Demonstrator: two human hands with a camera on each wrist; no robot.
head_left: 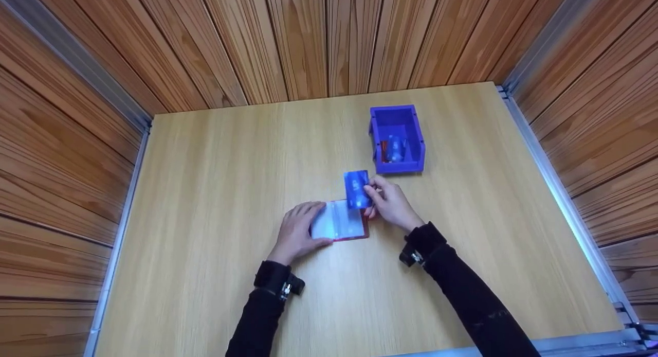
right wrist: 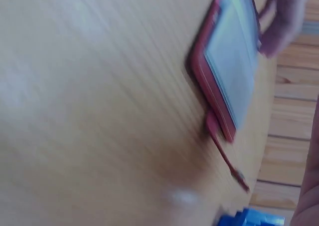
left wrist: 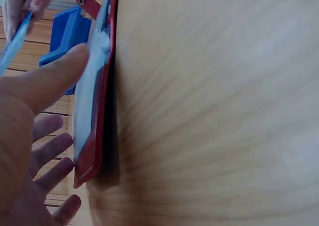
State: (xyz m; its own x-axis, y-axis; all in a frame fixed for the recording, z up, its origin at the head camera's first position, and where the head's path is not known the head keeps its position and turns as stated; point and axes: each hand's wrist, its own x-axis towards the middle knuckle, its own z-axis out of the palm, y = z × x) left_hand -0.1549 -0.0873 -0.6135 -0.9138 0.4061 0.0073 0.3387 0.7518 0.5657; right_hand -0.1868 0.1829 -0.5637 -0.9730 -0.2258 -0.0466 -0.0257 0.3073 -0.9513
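The right hand (head_left: 389, 202) pinches a blue card (head_left: 357, 189) between thumb and fingertips along its right edge, holding it just above the far edge of a red card holder (head_left: 340, 221) that lies open on the wooden table (head_left: 205, 192). The left hand (head_left: 298, 231) rests with straight, slightly spread fingers (left wrist: 52, 81) on the holder's left side, pressing its clear sleeves flat. Done well, this step probably calls for that left hand to keep the holder pinned so it cannot slide, while the card is held square to the sleeve, its lower short edge leading and the pinch light and near the edge so the fingertips do not block the opening. The card's long axis runs away from the person, roughly from the fingertips toward the blue bin (head_left: 397, 138) beyond them, its face turned up toward the head camera. The holder's long axis runs left to right, its strap (right wrist: 227, 158) trailing at the right-hand end.
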